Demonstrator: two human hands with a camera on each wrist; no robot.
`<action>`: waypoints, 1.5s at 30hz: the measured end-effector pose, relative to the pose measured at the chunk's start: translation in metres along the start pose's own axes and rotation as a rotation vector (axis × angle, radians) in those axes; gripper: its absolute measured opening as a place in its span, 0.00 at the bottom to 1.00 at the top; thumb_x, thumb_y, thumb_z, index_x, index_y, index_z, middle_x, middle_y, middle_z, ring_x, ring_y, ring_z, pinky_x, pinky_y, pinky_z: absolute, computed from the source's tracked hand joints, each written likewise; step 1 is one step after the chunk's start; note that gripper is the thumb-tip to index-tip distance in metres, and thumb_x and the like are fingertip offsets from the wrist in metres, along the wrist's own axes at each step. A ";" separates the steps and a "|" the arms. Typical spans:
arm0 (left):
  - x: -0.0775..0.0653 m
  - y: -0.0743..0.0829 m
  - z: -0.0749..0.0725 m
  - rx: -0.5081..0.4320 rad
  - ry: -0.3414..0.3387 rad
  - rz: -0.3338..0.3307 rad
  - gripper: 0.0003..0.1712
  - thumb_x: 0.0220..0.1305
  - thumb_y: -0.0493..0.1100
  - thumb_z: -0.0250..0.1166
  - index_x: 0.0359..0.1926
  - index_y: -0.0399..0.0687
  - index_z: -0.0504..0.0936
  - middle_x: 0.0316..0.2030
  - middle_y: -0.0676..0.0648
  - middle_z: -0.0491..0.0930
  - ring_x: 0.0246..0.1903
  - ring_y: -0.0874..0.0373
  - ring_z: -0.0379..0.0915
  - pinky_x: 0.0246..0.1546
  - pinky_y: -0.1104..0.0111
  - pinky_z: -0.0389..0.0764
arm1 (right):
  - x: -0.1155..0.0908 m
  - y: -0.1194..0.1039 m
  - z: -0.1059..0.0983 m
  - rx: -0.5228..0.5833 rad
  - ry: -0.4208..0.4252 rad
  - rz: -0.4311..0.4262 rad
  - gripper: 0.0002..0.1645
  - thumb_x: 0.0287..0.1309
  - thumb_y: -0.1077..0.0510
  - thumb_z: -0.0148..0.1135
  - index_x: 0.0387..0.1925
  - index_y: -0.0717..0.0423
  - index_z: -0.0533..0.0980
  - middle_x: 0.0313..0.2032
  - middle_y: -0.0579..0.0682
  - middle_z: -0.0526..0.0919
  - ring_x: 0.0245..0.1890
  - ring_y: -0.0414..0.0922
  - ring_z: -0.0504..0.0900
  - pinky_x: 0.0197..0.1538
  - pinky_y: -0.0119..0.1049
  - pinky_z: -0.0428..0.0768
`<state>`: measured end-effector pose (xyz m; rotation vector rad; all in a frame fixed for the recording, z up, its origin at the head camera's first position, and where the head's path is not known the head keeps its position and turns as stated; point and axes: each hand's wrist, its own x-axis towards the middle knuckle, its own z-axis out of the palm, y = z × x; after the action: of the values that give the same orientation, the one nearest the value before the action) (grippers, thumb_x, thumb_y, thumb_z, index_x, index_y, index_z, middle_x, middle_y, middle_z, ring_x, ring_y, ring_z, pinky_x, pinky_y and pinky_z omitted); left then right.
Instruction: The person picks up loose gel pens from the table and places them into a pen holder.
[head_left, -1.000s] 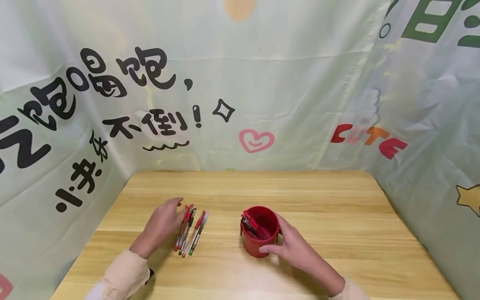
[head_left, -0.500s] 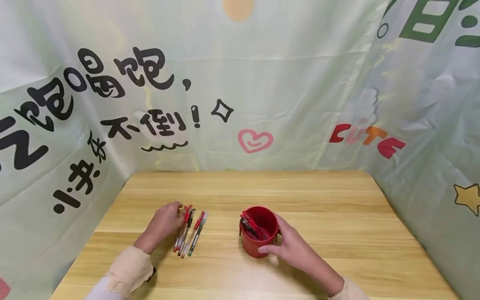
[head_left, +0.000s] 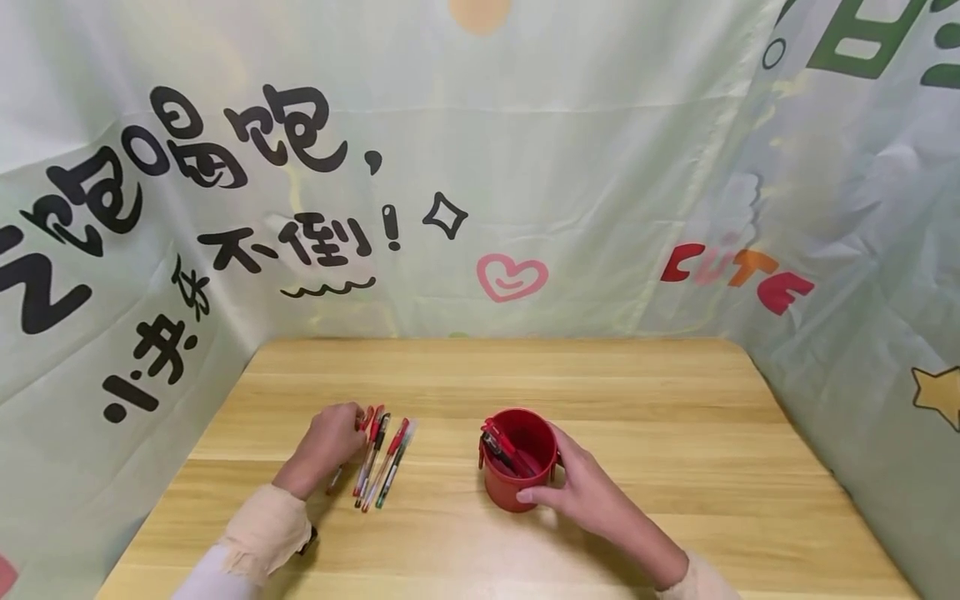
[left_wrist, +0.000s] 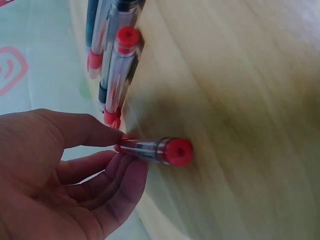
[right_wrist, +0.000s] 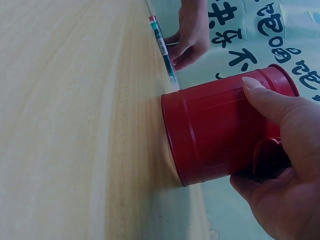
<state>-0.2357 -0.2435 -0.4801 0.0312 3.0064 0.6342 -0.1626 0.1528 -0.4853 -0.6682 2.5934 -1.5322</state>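
My left hand (head_left: 324, 443) pinches a red-ended pen (left_wrist: 152, 150) between thumb and fingers near its cap, as the left wrist view shows. The clear barrel points away from the palm, just above or on the table; I cannot tell which. To the right of that hand lie several gel pens (head_left: 393, 450) side by side, with red, black and pale caps. My right hand (head_left: 592, 492) grips a small red metal bucket (right_wrist: 220, 127) from its right side, the thumb on its front. A few pens with red and black caps (head_left: 501, 446) lean inside the bucket.
The wooden table (head_left: 637, 417) has rounded back corners. Behind it and at both sides hangs a pale printed cloth (head_left: 600, 192) with lettering, a pink heart and a star. A black object (head_left: 307, 540) shows beneath the left wrist.
The left hand has closed on the leftmost pen and drawn it left, apart from the others. Bucket and right hand stay in place.
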 end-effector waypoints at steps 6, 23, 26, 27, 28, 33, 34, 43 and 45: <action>0.002 -0.003 -0.003 0.010 -0.018 -0.025 0.20 0.59 0.30 0.65 0.54 0.29 0.83 0.50 0.32 0.86 0.43 0.46 0.84 0.42 0.55 0.87 | 0.001 0.000 0.000 0.017 -0.004 0.001 0.57 0.48 0.43 0.82 0.75 0.46 0.62 0.68 0.49 0.76 0.67 0.52 0.78 0.65 0.52 0.81; 0.003 0.003 -0.011 -0.080 -0.019 -0.012 0.19 0.62 0.30 0.61 0.54 0.31 0.81 0.44 0.36 0.87 0.34 0.54 0.78 0.30 0.66 0.80 | 0.001 0.000 0.000 0.010 0.003 0.006 0.58 0.48 0.42 0.82 0.76 0.45 0.61 0.68 0.47 0.76 0.69 0.50 0.77 0.67 0.53 0.80; 0.004 0.006 -0.013 -0.097 -0.021 -0.018 0.19 0.62 0.29 0.62 0.55 0.32 0.81 0.41 0.38 0.87 0.32 0.55 0.78 0.29 0.68 0.79 | 0.001 -0.001 0.000 0.011 0.002 0.013 0.58 0.48 0.42 0.82 0.76 0.45 0.61 0.68 0.47 0.76 0.69 0.50 0.77 0.67 0.53 0.80; 0.004 0.008 -0.013 -0.100 -0.019 -0.020 0.20 0.61 0.29 0.62 0.55 0.33 0.81 0.41 0.39 0.87 0.32 0.55 0.78 0.29 0.68 0.79 | 0.001 -0.001 0.000 0.013 0.002 0.015 0.58 0.48 0.42 0.82 0.76 0.46 0.61 0.69 0.47 0.76 0.69 0.51 0.77 0.67 0.53 0.79; 0.004 0.009 -0.014 -0.100 -0.018 -0.015 0.20 0.61 0.29 0.62 0.55 0.33 0.81 0.41 0.39 0.87 0.32 0.55 0.78 0.29 0.68 0.79 | 0.001 -0.002 0.000 0.016 0.001 0.019 0.58 0.48 0.42 0.82 0.76 0.46 0.61 0.69 0.47 0.76 0.69 0.51 0.77 0.67 0.53 0.79; 0.001 0.017 -0.018 -0.096 0.000 0.018 0.20 0.60 0.30 0.62 0.55 0.35 0.80 0.42 0.38 0.88 0.33 0.54 0.81 0.30 0.65 0.81 | 0.001 -0.002 0.000 0.030 0.003 0.031 0.58 0.48 0.43 0.82 0.76 0.47 0.62 0.68 0.48 0.76 0.69 0.52 0.77 0.67 0.54 0.79; 0.001 0.019 -0.019 -0.097 0.007 0.027 0.20 0.60 0.30 0.61 0.55 0.35 0.80 0.42 0.38 0.88 0.32 0.55 0.81 0.29 0.65 0.81 | 0.001 -0.002 0.000 0.028 0.004 0.034 0.58 0.48 0.43 0.82 0.76 0.47 0.62 0.68 0.48 0.76 0.69 0.52 0.77 0.67 0.54 0.79; 0.000 0.036 -0.024 -0.119 0.081 0.058 0.18 0.65 0.33 0.64 0.56 0.37 0.80 0.44 0.38 0.86 0.26 0.57 0.75 0.24 0.68 0.76 | -0.001 -0.002 0.000 0.016 0.009 0.049 0.58 0.48 0.42 0.82 0.76 0.46 0.62 0.68 0.47 0.76 0.69 0.51 0.77 0.67 0.53 0.80; 0.000 0.039 -0.026 -0.123 0.090 0.064 0.18 0.65 0.33 0.65 0.56 0.37 0.80 0.44 0.38 0.86 0.27 0.57 0.76 0.24 0.68 0.77 | -0.001 -0.003 -0.001 0.015 0.009 0.047 0.58 0.48 0.42 0.82 0.76 0.46 0.62 0.68 0.47 0.76 0.68 0.51 0.77 0.67 0.54 0.79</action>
<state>-0.2372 -0.2184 -0.4408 0.0948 3.0561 0.8486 -0.1615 0.1524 -0.4829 -0.5961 2.5817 -1.5434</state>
